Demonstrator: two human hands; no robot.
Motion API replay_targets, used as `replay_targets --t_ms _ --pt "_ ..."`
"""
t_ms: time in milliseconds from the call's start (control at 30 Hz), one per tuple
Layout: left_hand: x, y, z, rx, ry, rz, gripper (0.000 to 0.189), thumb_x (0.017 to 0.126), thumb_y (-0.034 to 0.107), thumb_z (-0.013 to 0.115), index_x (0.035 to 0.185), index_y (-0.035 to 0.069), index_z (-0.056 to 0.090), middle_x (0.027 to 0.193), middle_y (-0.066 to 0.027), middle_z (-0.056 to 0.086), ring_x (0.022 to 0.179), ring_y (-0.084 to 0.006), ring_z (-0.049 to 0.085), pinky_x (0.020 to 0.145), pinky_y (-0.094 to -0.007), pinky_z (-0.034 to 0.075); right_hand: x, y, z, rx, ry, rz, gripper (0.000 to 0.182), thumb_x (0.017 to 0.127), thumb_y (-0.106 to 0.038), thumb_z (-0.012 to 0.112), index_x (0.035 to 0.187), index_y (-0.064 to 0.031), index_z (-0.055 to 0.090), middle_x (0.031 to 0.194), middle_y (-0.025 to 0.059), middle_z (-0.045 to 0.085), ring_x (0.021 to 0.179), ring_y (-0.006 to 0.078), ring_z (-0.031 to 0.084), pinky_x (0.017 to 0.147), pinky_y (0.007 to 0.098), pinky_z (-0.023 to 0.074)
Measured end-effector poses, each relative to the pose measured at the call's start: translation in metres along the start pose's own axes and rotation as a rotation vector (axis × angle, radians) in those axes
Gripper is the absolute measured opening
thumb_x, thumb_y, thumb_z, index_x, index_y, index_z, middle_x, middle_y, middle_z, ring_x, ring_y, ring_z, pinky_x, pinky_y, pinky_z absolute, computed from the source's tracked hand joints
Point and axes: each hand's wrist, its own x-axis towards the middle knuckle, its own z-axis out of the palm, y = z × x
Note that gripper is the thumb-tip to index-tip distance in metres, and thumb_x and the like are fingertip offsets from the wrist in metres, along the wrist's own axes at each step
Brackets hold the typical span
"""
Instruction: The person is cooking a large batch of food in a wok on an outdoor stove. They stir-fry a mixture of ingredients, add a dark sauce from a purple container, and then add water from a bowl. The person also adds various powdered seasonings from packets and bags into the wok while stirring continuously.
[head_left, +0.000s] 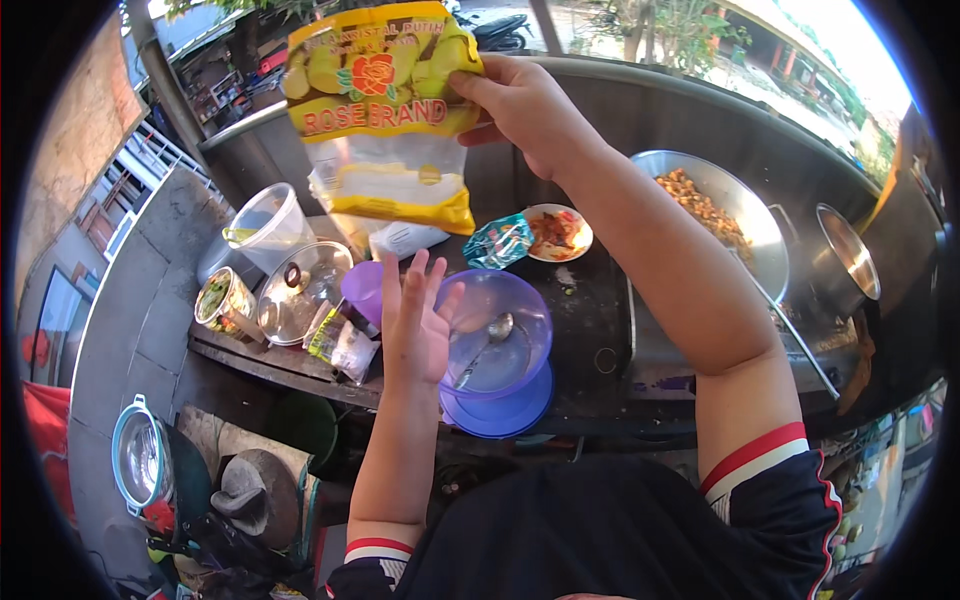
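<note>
Raised over the far side of the counter, my right hand (529, 112) pinches the upper right edge of a yellow Rose Brand plastic bag (382, 120). The bag hangs upright, with a clear band across its lower half; how full it is I cannot tell. My left hand (420, 319) is lifted, fingers apart and holding nothing, in front of the left rim of a translucent purple bowl (517, 375). A metal spoon (487, 349) leans inside that bowl. Under it shows a blue-purple plastic lid or plate (499, 424). A purple cup (364, 291) is just left of my left hand.
To the right, a large metal pan (769, 217) holds browned food pieces, with a long-handled utensil (806, 341). A plate of red sauce (559, 232) and a teal packet (499, 241) lie behind the bowl. Leftward stand a glass lid (304, 300) and a clear bucket (274, 225).
</note>
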Motion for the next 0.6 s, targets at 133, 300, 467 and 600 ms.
replay_targets --t_ms 133,300,467,600 --pt "0.008 -0.033 0.061 -0.216 -0.268 -0.016 0.063 0.085 0.044 0.054 0.133 0.014 0.027 0.131 -0.0055 0.039 0.124 -0.0327 0.035 0.095 -0.0499 0.036 -0.051 -0.041 -0.049 0.106 -0.050 0.076 0.029 0.087 -0.021 0.056 0.108 -0.0009 0.054 0.094 0.0073 0.062 0.079 0.0138 0.062 0.065 0.0284 0.0538" --pt "-0.025 -0.062 0.118 -0.166 -0.255 -0.048 0.055 0.085 0.032 0.058 0.126 0.004 0.034 0.119 -0.0115 0.047 0.107 -0.0262 0.050 0.084 -0.0420 0.048 -0.098 -0.062 -0.136 -0.065 -0.118 0.134 0.041 0.085 -0.029 0.058 0.115 -0.0024 0.050 0.096 0.0061 0.060 0.084 0.0132 0.060 0.074 0.0289 0.0512" --pt "-0.012 -0.068 0.129 0.124 -0.290 -0.110 0.039 0.085 0.020 0.060 0.115 0.001 0.045 0.106 -0.0104 0.054 0.095 -0.0213 0.056 0.078 -0.0359 0.049 -0.119 -0.088 -0.214 -0.334 -0.125 0.107 0.053 0.082 -0.034 0.061 0.122 -0.0032 0.045 0.102 0.0039 0.058 0.095 0.0101 0.054 0.084 0.0269 0.0440" --pt "-0.011 -0.064 0.150 0.366 -0.273 -0.034 0.037 0.081 0.013 0.064 0.111 -0.001 0.049 0.103 -0.0091 0.057 0.092 -0.0184 0.057 0.078 -0.0319 0.048 -0.115 -0.069 -0.254 -0.494 -0.235 0.110 0.036 0.085 -0.014 0.058 0.117 -0.0024 0.050 0.104 0.0031 0.059 0.098 0.0091 0.053 0.087 0.0257 0.0417"
